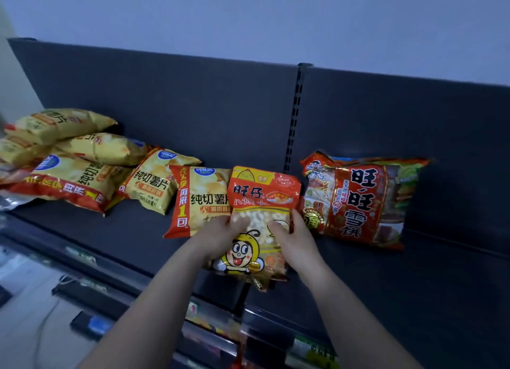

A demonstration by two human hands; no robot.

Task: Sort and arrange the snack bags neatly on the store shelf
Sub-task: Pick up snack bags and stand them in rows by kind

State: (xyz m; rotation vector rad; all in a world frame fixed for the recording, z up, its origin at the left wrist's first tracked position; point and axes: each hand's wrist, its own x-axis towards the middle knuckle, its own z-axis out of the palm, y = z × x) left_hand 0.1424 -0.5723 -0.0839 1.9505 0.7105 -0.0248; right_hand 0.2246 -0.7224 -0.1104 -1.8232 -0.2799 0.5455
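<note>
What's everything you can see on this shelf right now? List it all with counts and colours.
chip bags: about six, yellow with red bands, heaped at left; the leftmost are cut off by the frame
bee bag: one, orange and yellow, centre, held
cracker pack: one, red, upright, right of the bee bag
shelf: one, dark grey, under all the bags
left hand: one, grips the bee bag's left side
right hand: one, grips its right side

"旺仔" bag, "旺旺雪饼" bag, "纯切薯片" bags
</note>
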